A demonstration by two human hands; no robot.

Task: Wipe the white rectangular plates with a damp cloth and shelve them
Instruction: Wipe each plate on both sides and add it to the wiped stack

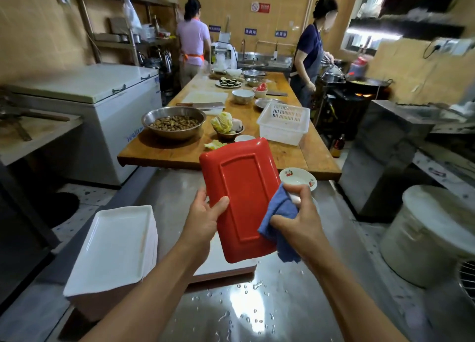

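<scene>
Head view. Left hand (205,217) grasps a rectangular plate (240,197) by its left long edge, thumb across the red underside, fingers curled behind. Plate is held tilted in the air above the steel counter (270,298), underside toward the camera; its upper face is hidden.

Right hand (299,214) grips a bunched blue cloth (279,222), which is pressed against the plate's right long edge near the lower corner. Part of the cloth hangs below the hand.

Stack of white rectangular plates (115,246) sits at the counter's left edge, top plate face up. Another flat white-topped piece lies under the held plate, probably a second stack, mostly covered.

Water droplets on the counter's near side. Small bowl with cherry print (298,179) stands at the counter's far edge, just beside the right hand. Beyond: wooden table (290,156) with a metal bowl (173,122) and white plastic basket (284,124).
</scene>
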